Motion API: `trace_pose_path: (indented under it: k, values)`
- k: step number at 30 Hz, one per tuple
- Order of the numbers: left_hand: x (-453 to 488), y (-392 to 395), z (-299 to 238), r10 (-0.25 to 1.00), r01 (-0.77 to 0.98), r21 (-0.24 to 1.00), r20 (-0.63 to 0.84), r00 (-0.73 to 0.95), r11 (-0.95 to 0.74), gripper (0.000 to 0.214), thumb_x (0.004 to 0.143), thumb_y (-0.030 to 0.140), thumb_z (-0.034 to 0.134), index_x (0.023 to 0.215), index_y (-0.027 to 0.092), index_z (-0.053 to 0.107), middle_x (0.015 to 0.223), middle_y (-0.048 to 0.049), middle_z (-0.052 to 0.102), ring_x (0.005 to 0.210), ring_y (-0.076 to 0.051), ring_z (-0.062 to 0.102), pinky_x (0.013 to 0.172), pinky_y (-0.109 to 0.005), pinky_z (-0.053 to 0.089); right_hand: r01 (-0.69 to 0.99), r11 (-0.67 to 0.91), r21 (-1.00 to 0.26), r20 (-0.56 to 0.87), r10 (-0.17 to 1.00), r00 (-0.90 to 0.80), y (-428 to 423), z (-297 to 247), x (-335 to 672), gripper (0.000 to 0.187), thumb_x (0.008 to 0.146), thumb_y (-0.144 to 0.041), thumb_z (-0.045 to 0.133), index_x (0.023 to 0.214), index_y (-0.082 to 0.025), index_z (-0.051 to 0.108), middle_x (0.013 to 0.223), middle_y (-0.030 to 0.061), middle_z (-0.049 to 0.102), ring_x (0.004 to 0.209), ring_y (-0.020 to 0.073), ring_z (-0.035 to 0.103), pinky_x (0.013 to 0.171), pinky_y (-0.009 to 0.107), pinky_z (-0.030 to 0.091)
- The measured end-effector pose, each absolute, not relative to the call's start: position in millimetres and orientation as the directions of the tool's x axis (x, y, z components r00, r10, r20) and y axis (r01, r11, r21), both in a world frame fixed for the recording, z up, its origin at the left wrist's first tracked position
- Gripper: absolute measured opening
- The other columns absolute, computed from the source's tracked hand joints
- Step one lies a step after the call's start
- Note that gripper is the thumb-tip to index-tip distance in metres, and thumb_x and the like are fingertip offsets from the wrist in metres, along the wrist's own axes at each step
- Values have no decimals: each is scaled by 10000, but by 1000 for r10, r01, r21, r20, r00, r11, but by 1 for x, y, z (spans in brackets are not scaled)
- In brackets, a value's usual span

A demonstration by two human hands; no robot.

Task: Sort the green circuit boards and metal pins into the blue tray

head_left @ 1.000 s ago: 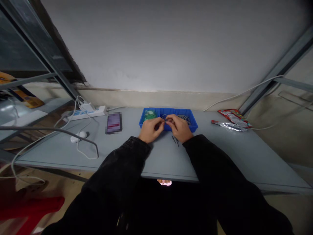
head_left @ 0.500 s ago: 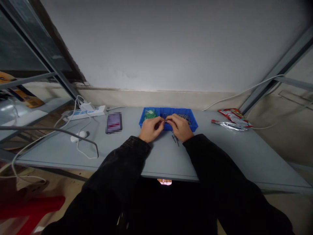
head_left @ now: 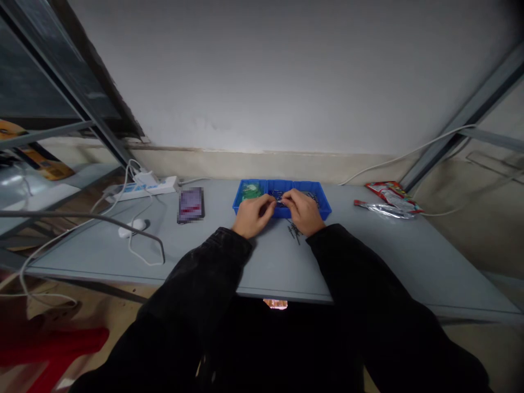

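Observation:
My left hand point(head_left: 254, 214) and my right hand point(head_left: 305, 210) meet fingertip to fingertip just in front of a blue compartment tray point(head_left: 323, 203) on the grey table point(head_left: 229, 251). Both hands are pinched on a small thin metal piece between them; I cannot make out what it is. The tray's left compartment holds green parts point(head_left: 250, 191), and its right one holds small dark metal pieces. A few dark screws or pins point(head_left: 293, 231) lie loose on the table by my right wrist.
A phone point(head_left: 190, 204) lies left of the tray. A white power strip point(head_left: 141, 189) with cables and a white charger point(head_left: 131, 227) sit at the far left. Red and silver snack wrappers point(head_left: 388, 199) lie at the right. Metal shelf frames stand on both sides.
My hands have stayed together at the tray. The right hand has crept slightly up and right, uncovering more of the loose pins on the table.

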State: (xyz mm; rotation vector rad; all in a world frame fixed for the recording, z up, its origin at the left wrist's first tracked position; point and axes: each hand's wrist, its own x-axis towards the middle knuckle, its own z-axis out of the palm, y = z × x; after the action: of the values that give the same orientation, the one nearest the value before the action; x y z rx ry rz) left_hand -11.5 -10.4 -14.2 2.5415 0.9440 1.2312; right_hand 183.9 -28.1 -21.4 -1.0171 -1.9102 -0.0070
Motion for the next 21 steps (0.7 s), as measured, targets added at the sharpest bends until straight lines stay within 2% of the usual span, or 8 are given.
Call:
trace_pose_path:
  k: [4, 13, 21]
  values:
    - [-12, -10, -14, 615, 477, 407, 641, 459, -780, 230, 1005, 314, 493, 948, 168, 661, 672, 15, 579, 602, -116, 510, 603, -235, 386, 642, 665, -380, 735, 639, -227, -29, -21, 184, 122, 1007, -291, 497, 1012, -222, 597, 916, 47, 673, 822, 197, 619, 780, 330, 466]
    - [-12, -10, -14, 611, 474, 408, 658, 440, -780, 257, 1021, 343, 493, 992, 170, 682, 775, -13, 668, 668, -127, 571, 669, -249, 432, 741, 614, -272, 765, 605, -221, -30, -15, 185, 245, 1033, -284, 439, 880, -220, 619, 881, 47, 658, 870, 220, 577, 805, 370, 406]
    - [-12, -9, -12, 601, 489, 388, 678, 423, -781, 271, 1014, 359, 516, 974, 166, 701, 794, -24, 693, 672, -125, 584, 676, -252, 451, 777, 578, -248, 808, 566, -163, -28, -17, 187, 214, 1006, -296, 507, 880, -238, 670, 911, 47, 674, 912, 243, 560, 828, 414, 382]
